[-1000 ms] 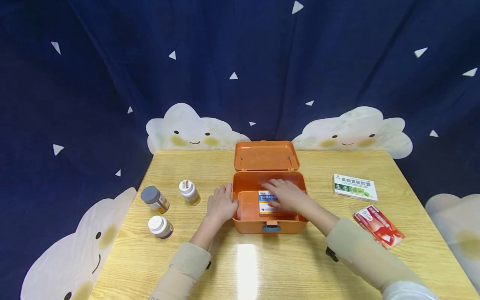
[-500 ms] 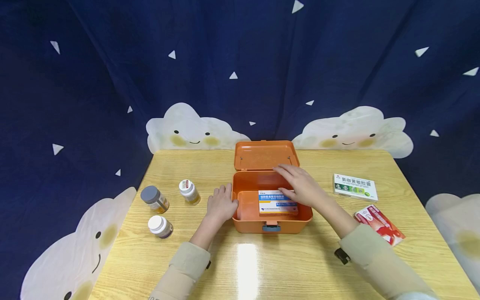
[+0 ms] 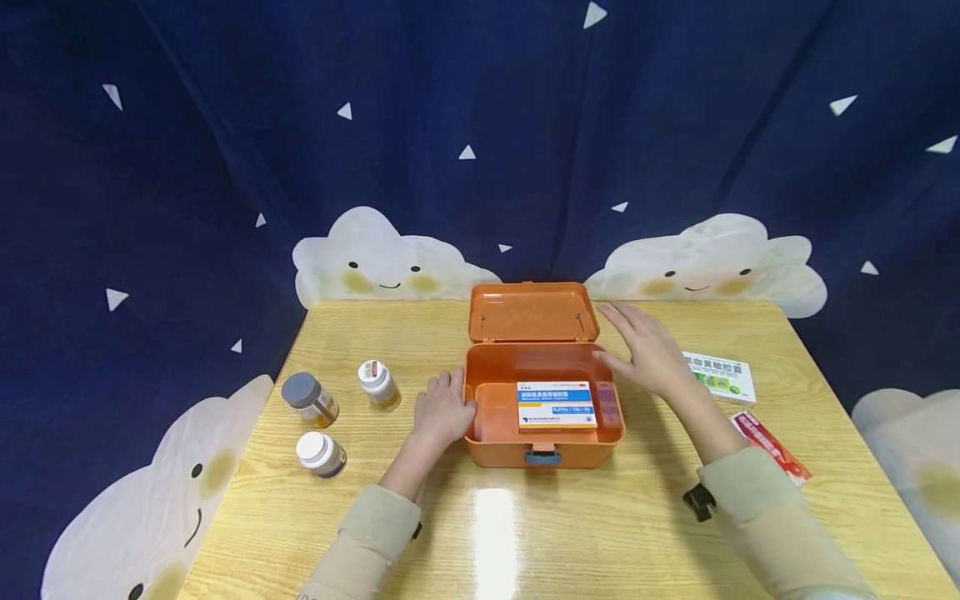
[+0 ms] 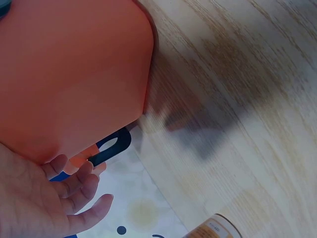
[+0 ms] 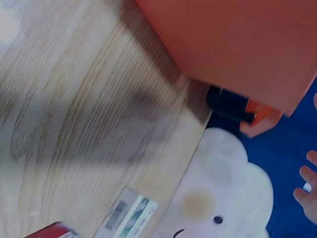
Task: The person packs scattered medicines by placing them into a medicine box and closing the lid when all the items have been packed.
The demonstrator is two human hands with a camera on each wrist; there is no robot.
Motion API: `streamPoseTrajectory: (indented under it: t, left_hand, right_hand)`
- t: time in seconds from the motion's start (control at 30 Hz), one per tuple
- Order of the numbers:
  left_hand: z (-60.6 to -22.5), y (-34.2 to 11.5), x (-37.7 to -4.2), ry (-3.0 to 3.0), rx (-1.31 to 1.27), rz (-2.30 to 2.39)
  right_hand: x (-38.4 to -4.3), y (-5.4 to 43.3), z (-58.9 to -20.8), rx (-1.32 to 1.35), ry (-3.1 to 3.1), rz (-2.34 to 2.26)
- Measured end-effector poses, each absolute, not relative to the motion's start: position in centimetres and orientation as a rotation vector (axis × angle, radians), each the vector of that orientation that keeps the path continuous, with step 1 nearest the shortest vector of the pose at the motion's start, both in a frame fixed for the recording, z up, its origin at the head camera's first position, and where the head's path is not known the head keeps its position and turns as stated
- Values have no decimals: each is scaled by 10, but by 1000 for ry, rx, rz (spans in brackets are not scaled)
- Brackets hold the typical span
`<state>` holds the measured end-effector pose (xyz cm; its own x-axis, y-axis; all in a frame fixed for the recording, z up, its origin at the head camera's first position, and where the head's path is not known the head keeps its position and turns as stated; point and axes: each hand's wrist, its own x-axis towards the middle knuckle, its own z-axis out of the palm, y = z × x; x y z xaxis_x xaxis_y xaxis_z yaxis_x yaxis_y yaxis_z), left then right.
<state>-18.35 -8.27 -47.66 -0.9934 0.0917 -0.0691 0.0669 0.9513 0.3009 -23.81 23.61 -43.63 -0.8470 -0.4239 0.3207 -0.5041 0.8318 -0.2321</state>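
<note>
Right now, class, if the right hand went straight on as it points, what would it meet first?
The right hand would probably meet the open orange lid near its right edge, though depth is unclear.

There are three bottles (image 3: 379, 386), three cartons (image 3: 556, 406), one case (image 3: 487, 454), two hands (image 3: 647, 354).

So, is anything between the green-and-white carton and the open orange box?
Yes: in the head view, the right grip is between them, its wrist hiding part of the green-and-white carton. Past it stands the orange box wall.
</note>
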Motion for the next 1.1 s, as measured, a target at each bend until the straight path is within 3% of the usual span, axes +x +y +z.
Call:
streamPoseTrajectory:
  t: [0.63, 1.1]
  left_hand:
    - [-476, -83, -183, 3014, 125, 457]
    - [-477, -84, -184, 3008, 123, 460]
  right_hand:
    - [-253, 311, -462, 398, -3017, 371]
    - [-256, 338, -484, 268, -3232, 430]
